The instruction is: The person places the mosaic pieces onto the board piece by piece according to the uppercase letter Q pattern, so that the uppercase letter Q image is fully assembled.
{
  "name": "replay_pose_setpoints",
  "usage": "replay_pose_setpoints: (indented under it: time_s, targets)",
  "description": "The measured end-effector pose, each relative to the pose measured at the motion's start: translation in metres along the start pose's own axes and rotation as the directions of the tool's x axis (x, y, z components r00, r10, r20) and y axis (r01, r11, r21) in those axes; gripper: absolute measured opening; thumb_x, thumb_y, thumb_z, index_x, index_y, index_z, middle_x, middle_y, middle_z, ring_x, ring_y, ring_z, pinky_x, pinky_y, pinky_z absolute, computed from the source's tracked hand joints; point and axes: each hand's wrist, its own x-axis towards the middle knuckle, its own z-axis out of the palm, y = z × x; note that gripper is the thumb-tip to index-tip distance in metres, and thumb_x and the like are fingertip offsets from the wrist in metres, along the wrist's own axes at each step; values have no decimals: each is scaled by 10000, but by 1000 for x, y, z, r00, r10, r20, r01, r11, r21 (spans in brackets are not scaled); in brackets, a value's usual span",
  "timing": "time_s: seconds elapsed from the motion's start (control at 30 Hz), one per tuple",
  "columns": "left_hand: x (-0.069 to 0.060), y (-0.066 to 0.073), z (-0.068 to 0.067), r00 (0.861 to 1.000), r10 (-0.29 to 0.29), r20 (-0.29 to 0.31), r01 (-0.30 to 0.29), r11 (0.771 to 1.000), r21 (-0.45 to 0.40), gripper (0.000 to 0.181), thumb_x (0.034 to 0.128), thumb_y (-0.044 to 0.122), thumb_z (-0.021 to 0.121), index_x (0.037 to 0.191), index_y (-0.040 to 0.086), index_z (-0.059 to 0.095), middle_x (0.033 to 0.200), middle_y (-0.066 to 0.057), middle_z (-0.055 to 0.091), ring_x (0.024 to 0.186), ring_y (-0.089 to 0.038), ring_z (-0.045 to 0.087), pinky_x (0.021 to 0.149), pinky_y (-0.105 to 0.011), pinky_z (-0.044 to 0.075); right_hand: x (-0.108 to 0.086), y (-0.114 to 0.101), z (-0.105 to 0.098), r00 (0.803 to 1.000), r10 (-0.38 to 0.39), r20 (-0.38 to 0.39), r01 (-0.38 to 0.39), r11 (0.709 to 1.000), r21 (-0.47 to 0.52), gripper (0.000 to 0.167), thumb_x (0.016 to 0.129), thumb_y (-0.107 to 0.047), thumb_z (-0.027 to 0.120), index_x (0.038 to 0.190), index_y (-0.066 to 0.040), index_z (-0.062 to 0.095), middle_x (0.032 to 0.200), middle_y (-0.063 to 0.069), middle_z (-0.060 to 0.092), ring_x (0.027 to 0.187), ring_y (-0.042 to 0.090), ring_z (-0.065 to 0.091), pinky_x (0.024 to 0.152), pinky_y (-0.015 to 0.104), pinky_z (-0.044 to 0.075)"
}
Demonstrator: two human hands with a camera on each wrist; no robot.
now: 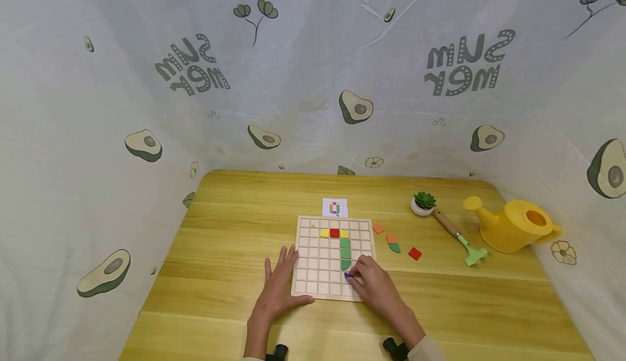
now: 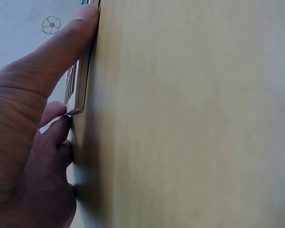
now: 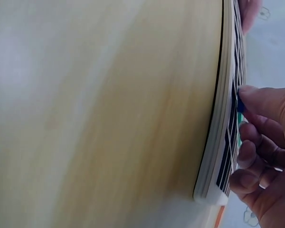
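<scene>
A wooden grid board (image 1: 313, 279) lies on the table. In its upper part a red square tile (image 1: 335, 233) sits between two yellow tiles with a curved side. Green square tiles (image 1: 345, 253) run down from the right yellow one, ending in a green curved tile (image 1: 345, 265). My right hand (image 1: 379, 290) pinches a small blue tile (image 1: 348, 275) between thumb and finger, just below that green one; in the right wrist view the blue tile (image 3: 240, 105) is mostly covered. My left hand (image 1: 279, 290) rests spread at the board's near left corner, thumb along the front edge, fingers at the left side.
A patterned card (image 1: 335, 207) lies at the board's far edge. Right of the board are orange tiles (image 1: 379, 228), a green curved tile (image 1: 395, 248) and a red tile (image 1: 414, 253). Farther right are a potted succulent (image 1: 424, 202), a small garden rake (image 1: 459, 236) and a yellow watering can (image 1: 513, 228).
</scene>
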Motion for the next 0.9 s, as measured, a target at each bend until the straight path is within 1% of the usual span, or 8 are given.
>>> replay_pose_setpoints:
  time_s: [0.13, 0.27, 0.43, 0.9]
  targets:
    - [0, -1, 1, 1000, -7, 5, 7, 1000, 8, 1211, 713, 338, 1018, 1668, 5, 353, 1778, -132, 250, 1670, -367, 98, 1297, -675, -134, 0, -2, 3, 999, -33, -26, 32, 998, -47, 154, 849, -106, 922, 832, -110, 769, 861, -103, 511, 812, 70, 498, 680, 262, 527]
    - [1, -1, 1, 1000, -5, 5, 5, 1000, 11, 1210, 712, 339, 1019, 1665, -1, 355, 1777, -138, 252, 1670, -370, 102, 1298, -679, -128, 1, -3, 5, 999, -30, -41, 27, 997, -71, 151, 841, -128, 934, 831, -102, 785, 849, -104, 513, 805, 73, 502, 672, 249, 524]
    - [0, -1, 1, 1000, -9, 4, 9, 1000, 12, 1209, 710, 339, 1021, 1664, 1, 361, 1776, -138, 255, 1669, -372, 106, 1299, -678, -127, 1, -5, 5, 996, -64, -63, 58, 994, -98, 152, 817, -122, 950, 825, -88, 803, 839, -89, 528, 785, 73, 499, 655, 241, 525]
    - [1, 0, 1, 1000, -1, 6, 1, 1000, 13, 1201, 711, 331, 1022, 1659, -6, 365, 1773, -142, 265, 1669, -372, 112, 1298, -689, -111, 1, -4, 6, 990, -105, -96, 93, 988, -123, 178, 791, -135, 967, 805, -96, 794, 831, -76, 549, 769, 71, 514, 630, 241, 533]
